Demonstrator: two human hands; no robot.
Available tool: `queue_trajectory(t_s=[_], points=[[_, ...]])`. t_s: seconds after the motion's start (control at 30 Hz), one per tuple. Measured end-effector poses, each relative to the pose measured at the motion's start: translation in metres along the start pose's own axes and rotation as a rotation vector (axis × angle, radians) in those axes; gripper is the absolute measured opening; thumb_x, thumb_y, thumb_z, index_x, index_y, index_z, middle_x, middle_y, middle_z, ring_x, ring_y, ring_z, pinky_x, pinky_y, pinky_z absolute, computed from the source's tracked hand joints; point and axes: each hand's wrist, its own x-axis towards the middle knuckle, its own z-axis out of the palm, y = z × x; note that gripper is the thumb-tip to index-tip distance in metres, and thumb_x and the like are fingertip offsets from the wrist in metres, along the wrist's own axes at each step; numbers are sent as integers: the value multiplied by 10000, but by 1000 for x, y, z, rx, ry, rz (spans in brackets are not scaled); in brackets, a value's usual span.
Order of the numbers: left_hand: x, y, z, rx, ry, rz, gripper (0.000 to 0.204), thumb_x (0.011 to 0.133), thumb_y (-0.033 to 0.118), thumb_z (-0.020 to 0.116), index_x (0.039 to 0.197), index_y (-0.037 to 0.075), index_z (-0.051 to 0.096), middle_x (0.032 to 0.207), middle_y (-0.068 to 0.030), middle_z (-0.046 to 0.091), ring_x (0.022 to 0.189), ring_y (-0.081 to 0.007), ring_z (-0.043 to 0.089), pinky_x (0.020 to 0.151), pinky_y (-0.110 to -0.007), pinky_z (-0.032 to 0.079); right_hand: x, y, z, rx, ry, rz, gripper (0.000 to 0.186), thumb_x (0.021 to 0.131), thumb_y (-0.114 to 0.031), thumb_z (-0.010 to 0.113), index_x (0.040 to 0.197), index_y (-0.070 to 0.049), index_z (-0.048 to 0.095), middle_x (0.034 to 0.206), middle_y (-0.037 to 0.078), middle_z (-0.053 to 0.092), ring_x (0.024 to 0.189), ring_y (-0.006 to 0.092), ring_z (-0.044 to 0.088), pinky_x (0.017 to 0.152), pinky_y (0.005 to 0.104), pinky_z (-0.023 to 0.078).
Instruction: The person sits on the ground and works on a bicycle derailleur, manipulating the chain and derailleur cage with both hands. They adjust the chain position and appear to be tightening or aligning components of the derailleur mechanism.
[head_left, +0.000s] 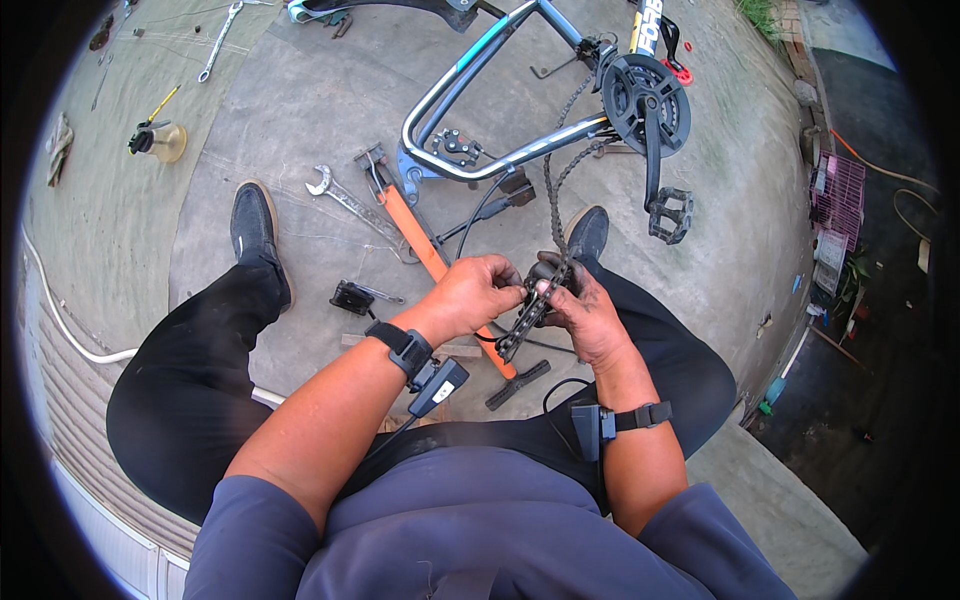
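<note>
A black rear derailleur (527, 322) hangs in front of me with the bike chain (556, 205) running through its cage. My right hand (585, 308) is closed around its right side, thumb on the front. Against its left side, the thumb and fingers of my left hand (480, 292) are pinched together; whatever lies between those fingertips is hidden. From the derailleur the chain rises to the crankset (645, 105), which has a black pedal (671, 216) on its crank arm. The blue and silver bicycle frame (478, 62) lies on the ground beyond my hands.
An orange floor pump (415, 235) lies under my left hand, near a large wrench (350, 208) and a loose pedal (353, 297). Farther left are another wrench (219, 42) and a small pot (165, 142). At the right stands a pink wire cage (838, 198).
</note>
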Motion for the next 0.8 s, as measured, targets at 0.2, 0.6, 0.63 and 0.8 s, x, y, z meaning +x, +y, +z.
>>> queue_trajectory(t_s=[0.2, 0.6, 0.63, 0.8], points=[[0, 4, -1, 2, -7, -3, 192, 884, 164, 715, 960, -8, 674, 805, -10, 649, 746, -81, 561, 669, -275, 484, 0, -1, 1, -9, -6, 6, 542, 949, -218, 722, 1434, -93, 517, 1107, -24, 673, 920, 59, 609, 713, 228, 508], [4, 1, -4, 30, -23, 3, 183, 875, 159, 702, 954, -1, 658, 790, 5, 615, 739, -75, 539, 655, -269, 466, 0, -1, 1, 0, -13, 13, 570, 928, -214, 735, 1439, -105, 507, 1125, -26, 655, 926, 58, 616, 725, 233, 516], [4, 1, -4, 35, -19, 9, 186, 873, 160, 703, 954, -1, 658, 789, 5, 615, 738, -76, 539, 655, -269, 467, 0, -3, 2, 4, -11, 17, 580, 926, -208, 737, 1445, -105, 500, 1124, -25, 654, 929, 62, 619, 733, 238, 523], [3, 1, -6, 33, -15, 23, 230, 858, 190, 700, 966, -11, 664, 782, -40, 635, 725, -116, 565, 661, -297, 482, -2, -4, 5, 67, -11, 1, 543, 917, -177, 745, 1394, -100, 497, 1128, -4, 653, 958, 91, 644, 774, 279, 562]])
